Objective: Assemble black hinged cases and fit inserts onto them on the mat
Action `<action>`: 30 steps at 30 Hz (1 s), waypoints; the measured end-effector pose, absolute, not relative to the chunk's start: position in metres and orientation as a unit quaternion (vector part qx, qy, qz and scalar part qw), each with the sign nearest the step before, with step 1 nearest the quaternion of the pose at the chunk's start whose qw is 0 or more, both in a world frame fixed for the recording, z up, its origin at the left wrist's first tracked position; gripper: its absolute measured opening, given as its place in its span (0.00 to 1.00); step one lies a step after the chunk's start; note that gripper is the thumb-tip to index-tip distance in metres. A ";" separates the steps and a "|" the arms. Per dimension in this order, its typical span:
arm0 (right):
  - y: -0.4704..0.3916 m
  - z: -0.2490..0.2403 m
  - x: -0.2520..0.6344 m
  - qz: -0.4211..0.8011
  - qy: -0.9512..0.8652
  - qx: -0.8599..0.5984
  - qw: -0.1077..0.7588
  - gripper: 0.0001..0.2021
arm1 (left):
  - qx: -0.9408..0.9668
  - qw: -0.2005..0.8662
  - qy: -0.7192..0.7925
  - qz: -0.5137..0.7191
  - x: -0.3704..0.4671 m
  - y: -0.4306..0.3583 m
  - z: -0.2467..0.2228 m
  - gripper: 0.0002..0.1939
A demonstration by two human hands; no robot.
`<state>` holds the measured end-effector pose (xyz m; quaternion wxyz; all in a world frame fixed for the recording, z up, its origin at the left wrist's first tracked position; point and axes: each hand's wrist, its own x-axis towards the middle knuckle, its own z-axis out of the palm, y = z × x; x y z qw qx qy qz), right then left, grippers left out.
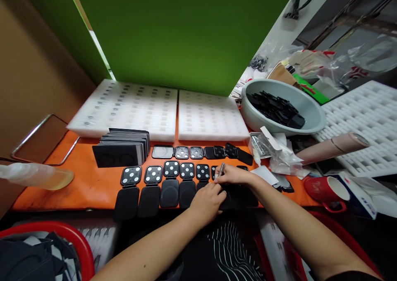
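Near the front edge of the orange mat (83, 190), my right hand (234, 175) is closed on a small metallic tool (221, 169), which points up from the fingers. My left hand (207, 201) lies just below it, fingers curled over the black pieces; what it holds, if anything, is hidden. Beside my left hand runs a row of opened black cases, among them one with white dots (187, 171) and its plain flap (187, 194). Behind them lies a second row, including a dotted piece (182, 152). Several dark cases under my hands are partly covered.
White foam trays (211, 115) stand at the back, with a stack of black cards (114, 155) before them. A grey basin (313, 115) of black parts, a pink bottle (336, 147) and a red mug (321, 190) are at right. A clear bottle (46, 176) lies left.
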<state>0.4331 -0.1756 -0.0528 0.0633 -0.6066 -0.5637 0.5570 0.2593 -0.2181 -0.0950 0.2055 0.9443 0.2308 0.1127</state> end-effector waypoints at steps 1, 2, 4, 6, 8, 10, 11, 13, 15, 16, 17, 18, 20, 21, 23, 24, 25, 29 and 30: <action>-0.177 -0.053 0.438 0.586 -0.529 -0.605 0.103 0.11 | 0.945 0.204 0.230 0.110 0.259 -0.218 -0.094 0.27; -0.180 -0.053 0.443 0.597 -0.494 -0.615 0.149 0.13 | 0.946 0.202 0.229 0.107 0.259 -0.218 -0.094 0.27; -0.189 -0.055 0.450 0.570 -0.449 -0.650 0.227 0.15 | 0.948 0.198 0.226 0.104 0.259 -0.217 -0.092 0.26; -0.201 -0.058 0.452 0.516 -0.464 -0.675 0.250 0.14 | 0.948 0.197 0.226 0.104 0.259 -0.217 -0.092 0.26; -0.211 -0.062 0.448 0.448 -0.515 -0.692 0.238 0.11 | 0.947 0.199 0.228 0.103 0.259 -0.217 -0.092 0.26; -0.216 -0.066 0.443 0.374 -0.564 -0.705 0.213 0.09 | 0.947 0.202 0.228 0.103 0.259 -0.217 -0.093 0.26; -0.217 -0.067 0.439 0.341 -0.583 -0.710 0.198 0.08 | 0.947 0.204 0.228 0.103 0.260 -0.217 -0.093 0.26; -0.217 -0.068 0.435 0.298 -0.610 -0.715 0.168 0.08 | 0.946 0.206 0.228 0.102 0.260 -0.217 -0.093 0.26; -0.216 -0.066 0.432 0.289 -0.621 -0.713 0.149 0.07 | 0.944 0.210 0.233 0.103 0.260 -0.217 -0.093 0.25; -0.216 -0.065 0.432 0.294 -0.621 -0.711 0.147 0.07 | 0.943 0.211 0.235 0.104 0.260 -0.217 -0.093 0.25; -0.216 -0.064 0.433 0.299 -0.621 -0.710 0.148 0.07 | 0.942 0.212 0.237 0.106 0.260 -0.218 -0.093 0.25; -0.216 -0.064 0.433 0.300 -0.621 -0.708 0.152 0.06 | 0.942 0.213 0.237 0.108 0.260 -0.218 -0.093 0.25; -0.217 -0.062 0.434 0.300 -0.620 -0.707 0.159 0.05 | 0.942 0.214 0.235 0.111 0.260 -0.218 -0.093 0.26; -0.217 -0.061 0.435 0.305 -0.619 -0.706 0.159 0.05 | 0.941 0.215 0.236 0.112 0.259 -0.218 -0.093 0.26; -0.217 -0.059 0.435 0.315 -0.620 -0.703 0.150 0.06 | 0.940 0.219 0.237 0.112 0.259 -0.218 -0.093 0.27; -0.216 -0.058 0.434 0.315 -0.624 -0.701 0.143 0.06 | 0.939 0.222 0.237 0.110 0.259 -0.218 -0.093 0.27; -0.215 -0.057 0.433 0.306 -0.630 -0.701 0.134 0.05 | 0.939 0.223 0.236 0.108 0.259 -0.218 -0.093 0.27; -0.208 -0.053 0.428 0.267 -0.643 -0.713 0.086 0.06 | 0.941 0.223 0.235 0.102 0.259 -0.217 -0.091 0.27; -0.206 -0.053 0.427 0.268 -0.640 -0.717 0.073 0.06 | 0.940 0.222 0.237 0.101 0.259 -0.217 -0.091 0.28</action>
